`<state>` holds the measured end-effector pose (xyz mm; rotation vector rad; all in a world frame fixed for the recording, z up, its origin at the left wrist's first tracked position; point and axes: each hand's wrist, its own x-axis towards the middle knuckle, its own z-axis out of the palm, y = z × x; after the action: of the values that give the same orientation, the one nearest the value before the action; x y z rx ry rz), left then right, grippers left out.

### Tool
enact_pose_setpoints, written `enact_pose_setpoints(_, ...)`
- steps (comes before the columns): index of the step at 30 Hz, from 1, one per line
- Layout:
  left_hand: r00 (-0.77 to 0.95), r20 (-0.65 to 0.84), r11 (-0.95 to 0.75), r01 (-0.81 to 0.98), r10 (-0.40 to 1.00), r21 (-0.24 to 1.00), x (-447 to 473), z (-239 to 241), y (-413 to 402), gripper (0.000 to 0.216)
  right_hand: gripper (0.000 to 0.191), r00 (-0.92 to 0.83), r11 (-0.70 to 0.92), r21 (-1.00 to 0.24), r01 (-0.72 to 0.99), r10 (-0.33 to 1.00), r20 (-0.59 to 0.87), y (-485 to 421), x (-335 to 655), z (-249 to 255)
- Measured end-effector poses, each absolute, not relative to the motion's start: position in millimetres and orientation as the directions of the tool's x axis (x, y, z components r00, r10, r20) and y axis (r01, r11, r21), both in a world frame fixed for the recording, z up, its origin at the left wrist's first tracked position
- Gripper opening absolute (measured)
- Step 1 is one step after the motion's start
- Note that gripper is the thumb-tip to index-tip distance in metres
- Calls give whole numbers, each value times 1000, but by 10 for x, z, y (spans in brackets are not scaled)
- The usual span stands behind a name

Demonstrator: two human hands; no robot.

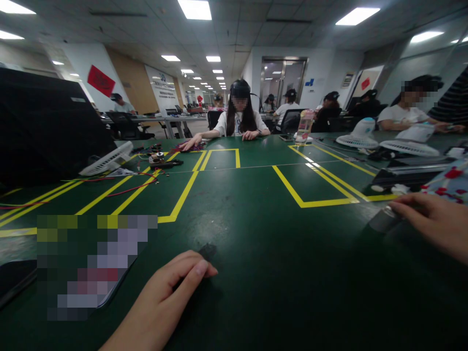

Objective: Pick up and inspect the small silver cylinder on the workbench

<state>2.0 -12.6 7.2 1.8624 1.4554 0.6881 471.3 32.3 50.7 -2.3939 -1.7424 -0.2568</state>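
Observation:
My left hand (183, 280) rests low over the green table (278, 263), fingers curled together with the thumb against them. Whether anything is between those fingertips is hidden; a dark patch (208, 250) lies just beyond them, too blurred to name. On the right, my right hand (435, 219) pinches the end of a small grey metallic cylinder (384, 219), which is tilted close to the tabletop. A phone-like flat object (120, 273), partly pixelated, lies left of my left hand.
Yellow tape (303, 202) marks rectangles on the table. Wires and a small motor assembly (157, 158) lie at left, near a white fan (109, 158) and black monitor (47, 126). Across sits a person (239, 117). A bottle (304, 126) and more fans (360, 134) stand at far right.

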Motion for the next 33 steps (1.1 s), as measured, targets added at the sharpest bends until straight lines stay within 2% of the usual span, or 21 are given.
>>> enact_pose_setpoints(8, 248, 20, -169, 596, 968, 785, 8, 84, -135, 34, 52, 279, -286, -20, 958, 912, 300, 308, 4852, 458)
enact_pose_setpoints(12, 252, 48, -191, 582, 967, 790, 11, 89, -144, 33, 53, 303, -298, -60, 953, 917, 260, 334, 4900, 460)
enact_pose_setpoints(18, 251, 46, -191, 591, 967, 784, 19, 92, -137, 33, 44, 323, -275, -273, 922, 934, 150, 300, 4817, 555)
enact_pose_setpoints(23, 236, 64, -195, 589, 970, 784, 22, 86, -139, 32, 55, 410, -337, -450, 827, 909, 72, 294, 4866, 483)
enact_pose_setpoints(25, 231, 59, -188, 592, 971, 783, 24, 84, -146, 32, 60, 439, -373, -464, 804, 898, 37, 279, 4885, 425)
enact_pose_setpoints(30, 251, 48, -193, 593, 967, 782, 36, 79, -149, 34, 55, 375, -291, -362, 886, 908, 187, 213, 4673, 306)
enact_pose_setpoints(33, 258, 42, -194, 598, 965, 778, 49, 75, -141, 34, 52, 193, -43, -434, 900, 932, 307, 182, 4272, 230)
